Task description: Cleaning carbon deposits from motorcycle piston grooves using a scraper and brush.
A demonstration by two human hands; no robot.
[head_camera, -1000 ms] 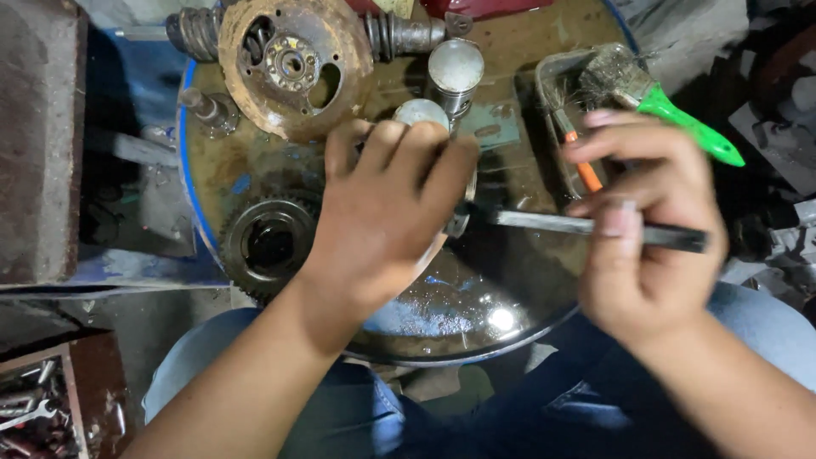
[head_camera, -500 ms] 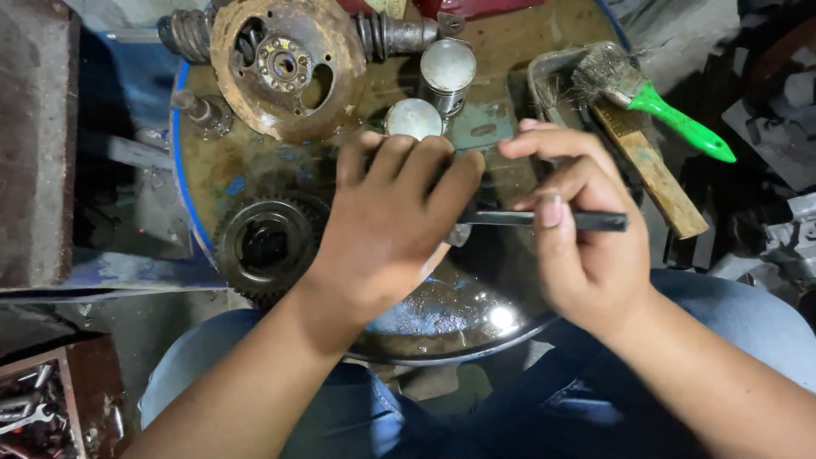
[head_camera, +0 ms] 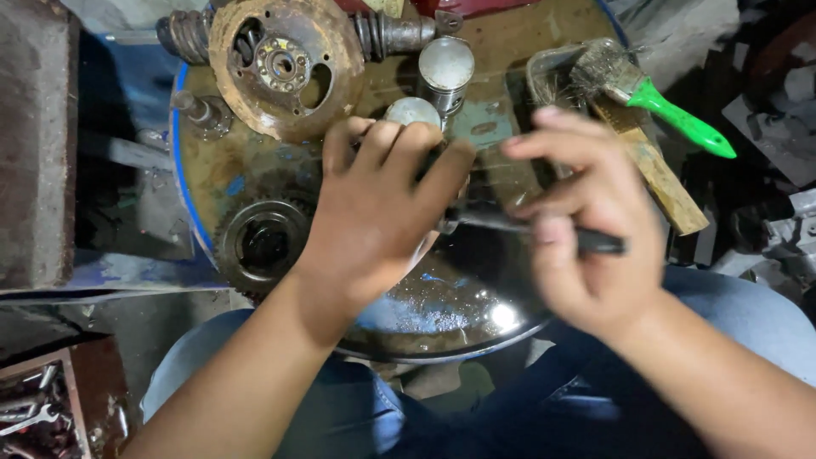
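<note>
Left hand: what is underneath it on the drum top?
The left hand lies palm down, covering whatever it presses. Only the dark rod shows, running from under its fingers into the right hand, above the oily drum top. The part beneath stays hidden.

One head camera looks steeply down (close range) onto the drum top (head_camera: pixel 212 195).

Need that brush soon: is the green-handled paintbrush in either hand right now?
No, the green-handled paintbrush lies on a wooden block, while the right hand holds a dark slender tool.
</note>
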